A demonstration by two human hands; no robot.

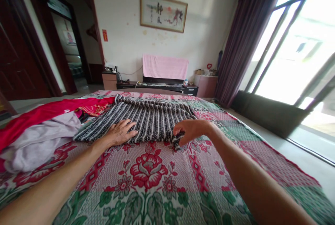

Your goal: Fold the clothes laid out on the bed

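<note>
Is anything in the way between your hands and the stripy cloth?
No, nothing visible: the left hand lies right on the striped cloth, and the right hand holds its near corner. The red cloth is over to the left.

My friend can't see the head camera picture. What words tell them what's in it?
A left hand lies flat on a black-and-white striped knit while the right hand grips its near right corner. The knit lies on a flowered blanket, beside heaped clothes on the left; a pink cloth and a framed picture are behind.
</note>
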